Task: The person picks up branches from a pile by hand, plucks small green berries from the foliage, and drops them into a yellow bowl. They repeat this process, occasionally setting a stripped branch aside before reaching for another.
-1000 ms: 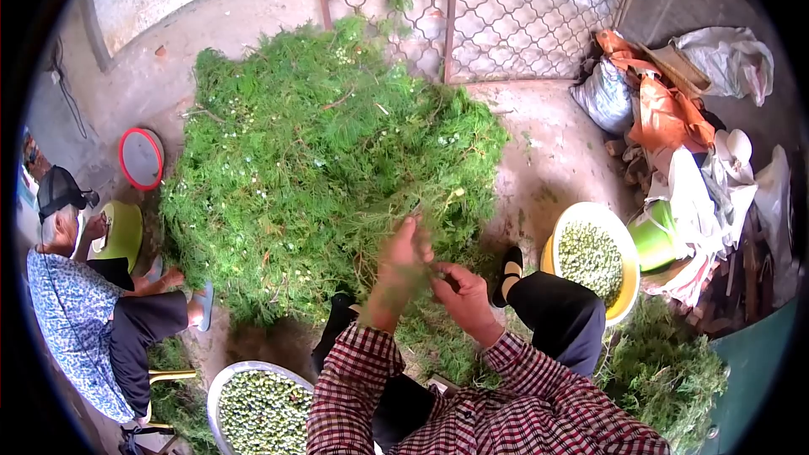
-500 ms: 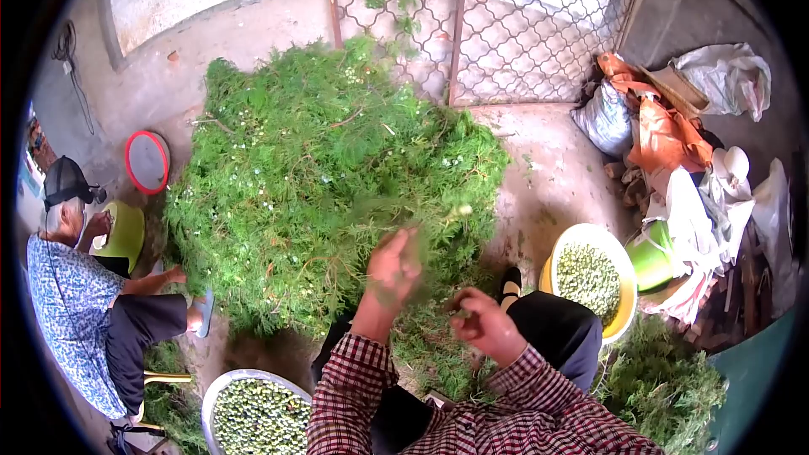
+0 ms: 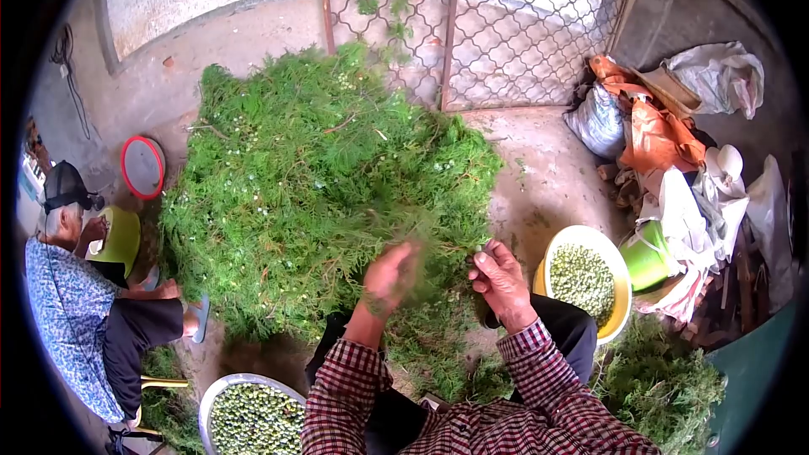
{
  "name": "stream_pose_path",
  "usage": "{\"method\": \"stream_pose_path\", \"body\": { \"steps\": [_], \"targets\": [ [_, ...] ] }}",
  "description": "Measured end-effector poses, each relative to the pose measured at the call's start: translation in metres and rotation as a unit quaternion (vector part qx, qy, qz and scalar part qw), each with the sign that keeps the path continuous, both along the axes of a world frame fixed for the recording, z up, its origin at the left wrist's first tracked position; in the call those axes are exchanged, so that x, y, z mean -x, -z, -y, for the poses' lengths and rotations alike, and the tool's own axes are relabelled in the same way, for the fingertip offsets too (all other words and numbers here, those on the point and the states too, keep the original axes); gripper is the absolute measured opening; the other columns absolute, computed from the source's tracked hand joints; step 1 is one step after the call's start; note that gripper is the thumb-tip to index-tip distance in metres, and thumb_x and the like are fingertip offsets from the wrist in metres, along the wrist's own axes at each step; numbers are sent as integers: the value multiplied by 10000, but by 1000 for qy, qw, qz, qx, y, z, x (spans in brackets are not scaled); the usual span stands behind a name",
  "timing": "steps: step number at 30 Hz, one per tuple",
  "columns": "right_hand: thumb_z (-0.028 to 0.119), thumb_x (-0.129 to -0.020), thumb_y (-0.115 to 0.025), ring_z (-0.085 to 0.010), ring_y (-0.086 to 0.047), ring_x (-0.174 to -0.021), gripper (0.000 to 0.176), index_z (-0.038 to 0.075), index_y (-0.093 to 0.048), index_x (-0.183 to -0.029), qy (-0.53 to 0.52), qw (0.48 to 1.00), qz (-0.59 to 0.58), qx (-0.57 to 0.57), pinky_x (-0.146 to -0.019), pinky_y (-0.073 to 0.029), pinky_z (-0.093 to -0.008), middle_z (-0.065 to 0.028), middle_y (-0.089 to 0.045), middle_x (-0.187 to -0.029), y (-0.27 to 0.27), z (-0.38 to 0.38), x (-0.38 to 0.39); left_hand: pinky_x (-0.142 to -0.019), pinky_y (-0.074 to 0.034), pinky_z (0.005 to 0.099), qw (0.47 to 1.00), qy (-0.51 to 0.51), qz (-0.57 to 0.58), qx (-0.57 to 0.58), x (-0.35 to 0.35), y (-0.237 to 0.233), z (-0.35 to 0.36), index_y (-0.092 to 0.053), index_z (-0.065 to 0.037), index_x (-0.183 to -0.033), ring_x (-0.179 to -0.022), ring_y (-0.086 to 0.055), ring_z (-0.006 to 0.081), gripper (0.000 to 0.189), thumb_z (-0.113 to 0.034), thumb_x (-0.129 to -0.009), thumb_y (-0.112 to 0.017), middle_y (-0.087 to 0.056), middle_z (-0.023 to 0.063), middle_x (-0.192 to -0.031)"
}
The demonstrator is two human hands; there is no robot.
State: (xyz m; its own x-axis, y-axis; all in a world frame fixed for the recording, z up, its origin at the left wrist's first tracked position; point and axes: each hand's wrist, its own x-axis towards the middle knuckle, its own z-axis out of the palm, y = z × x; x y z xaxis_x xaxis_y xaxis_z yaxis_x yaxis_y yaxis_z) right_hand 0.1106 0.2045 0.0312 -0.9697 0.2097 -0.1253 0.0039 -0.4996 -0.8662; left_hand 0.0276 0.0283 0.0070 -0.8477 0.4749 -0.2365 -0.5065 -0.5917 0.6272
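Observation:
My left hand is closed around a feathery evergreen sprig, blurred by motion, at the near edge of a big heap of cut evergreen branches. To its right my right hand pinches at the sprig's outer end with thumb and fingers. Whether a berry sits between those fingertips is too small to tell. By my right knee stands a yellow basin part-filled with small green berries. A wide pale basin at the lower left holds more berries, some of them dark.
A seated person works at the left beside a yellow-green bucket. A red-rimmed round sieve lies near the heap. At right are a green bucket, sacks and stripped branches. A metal lattice gate stands behind.
My right hand has lifted and moved right and up, turning to pinch at the sprig's end. My left hand stays near the same spot with the sprig. The other person's lower hand has drawn back slightly.

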Motion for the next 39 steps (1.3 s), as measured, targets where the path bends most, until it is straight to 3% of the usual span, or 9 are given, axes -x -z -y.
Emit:
{"method": "stream_pose_path", "body": {
  "steps": [14,17,22,24,26,30,34,36,39],
  "targets": [
    [-24,-773,-548,-85,-466,-459,85,24,-583,-834,-18,994,83,-66,-372,-323,-197,-33,-541,-624,11,17,-20,-521,-390,234,975,-114,-99,162,-5,5,-6,-610,-75,-824,-574,-468,108,245,-317,-794,-634,-546,-10,-678],
    [-23,-764,-535,-84,-450,-449,83,14,-570,-830,2,995,88,52,-370,-301,-182,-36,-521,-616,16,-11,-41,-458,-406,249,997,-16,-24,-66,11,-10,28,-561,-68,-788,-533,-484,125,212,-273,-808,-611,-542,9,-656],
    [47,-796,-543,-68,-486,-517,102,60,-581,-890,192,975,-30,-103,-427,-357,-166,-6,-551,-667,10,-98,-70,-424,-384,238,995,-92,8,-26,11,3,23,-569,-64,-823,-492,-492,115,167,-227,-821,-601,-539,12,-643],
    [87,-801,-530,-143,-532,-567,171,52,-585,-959,345,897,-48,-272,-477,-412,-225,-45,-578,-719,9,-144,-71,-433,-387,235,998,-66,-8,-10,8,1,21,-582,-58,-847,-505,-504,113,166,-219,-818,-607,-548,15,-651],
    [158,-784,-570,-306,-581,-812,407,70,-490,-1173,368,583,112,-716,-690,-482,-352,-177,-572,-1000,3,-196,-78,-442,-390,230,999,-28,-44,-2,5,1,20,-595,-53,-872,-517,-513,112,174,-214,-811,-617,-560,17,-667],
    [276,-723,-632,-353,-403,-1154,681,122,-331,-1314,332,477,343,-738,-958,-346,-382,-268,-403,-1232,26,-262,-92,-519,-423,251,991,-41,-58,117,-3,0,12,-602,-40,-878,-646,-546,112,280,-285,-763,-672,-592,21,-751],
    [240,-756,-594,-247,-589,-779,369,-42,-583,-992,211,705,205,-645,-771,-458,-310,-167,-622,-839,-20,-190,-81,-648,-456,277,945,-11,-154,288,-7,4,3,-600,-15,-897,-786,-568,149,336,-306,-753,-684,-621,56,-883],
    [274,-813,-586,-128,-545,-853,474,-20,-475,-1168,159,873,112,-446,-759,-456,-251,-93,-576,-1047,26,-165,-61,-684,-457,287,877,31,-256,406,-4,24,-4,-581,-4,-950,-783,-573,172,309,-254,-778,-642,-617,93,-893],
    [302,-804,-606,-182,-487,-1080,704,22,-238,-1334,-105,883,64,-453,-873,-424,-264,-149,-496,-1191,15,-71,-25,-644,-467,352,791,81,-420,437,-4,55,-17,-569,-16,-970,-707,-590,270,269,-208,-782,-571,-590,188,-816]
  ]
}}
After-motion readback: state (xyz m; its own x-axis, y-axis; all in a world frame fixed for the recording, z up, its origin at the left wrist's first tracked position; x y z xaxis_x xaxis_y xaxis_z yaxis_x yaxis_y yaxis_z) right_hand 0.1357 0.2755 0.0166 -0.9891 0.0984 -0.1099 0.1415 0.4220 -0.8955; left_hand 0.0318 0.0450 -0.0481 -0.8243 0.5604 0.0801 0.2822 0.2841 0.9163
